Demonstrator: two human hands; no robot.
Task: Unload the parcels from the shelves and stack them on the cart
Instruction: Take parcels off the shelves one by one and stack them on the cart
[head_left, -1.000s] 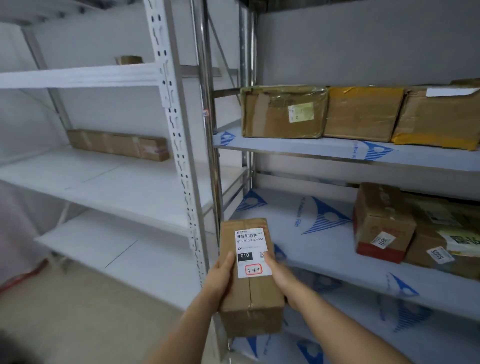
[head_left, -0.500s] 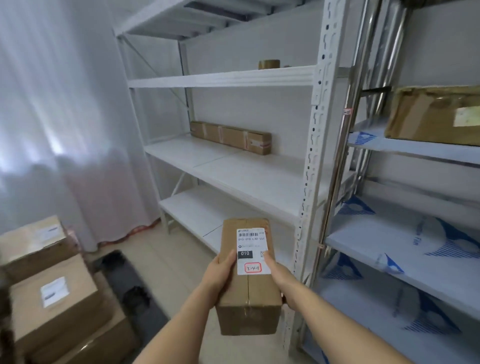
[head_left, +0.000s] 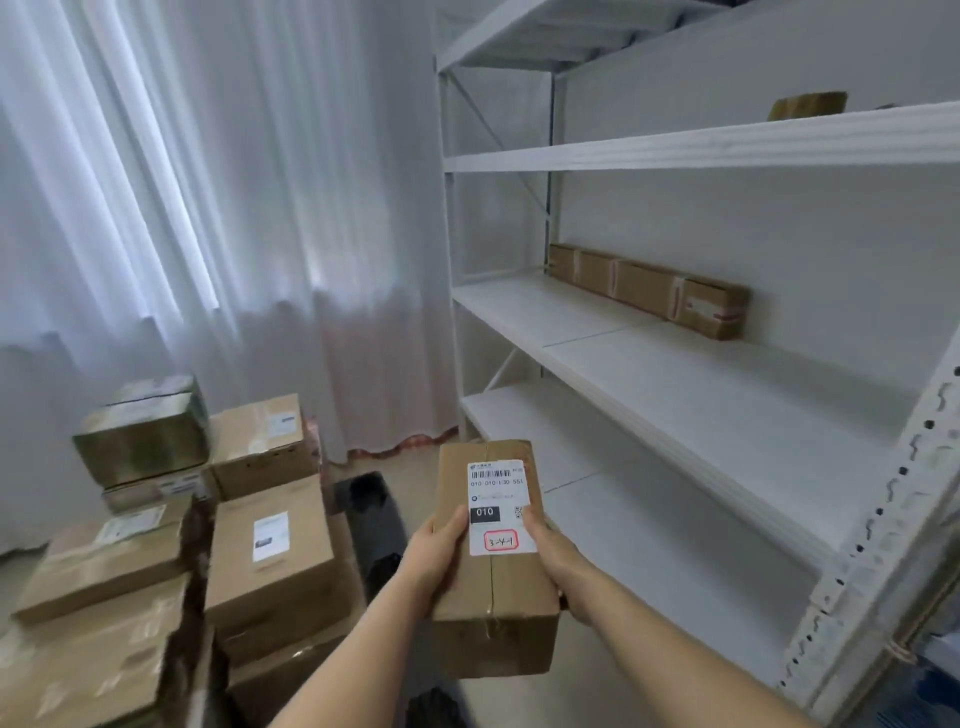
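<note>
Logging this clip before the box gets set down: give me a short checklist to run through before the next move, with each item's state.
1. Both hands on the box: ok, left hand and right hand grip opposite sides.
2. Label facing up and readable: ok.
3. Box taped shut: ok.
4. Stack of boxes within view: ok, lower left.
5. Flat free spot on the stack: cannot tell.
6. Cart under the stack: cannot tell, only a dark part shows.
</note>
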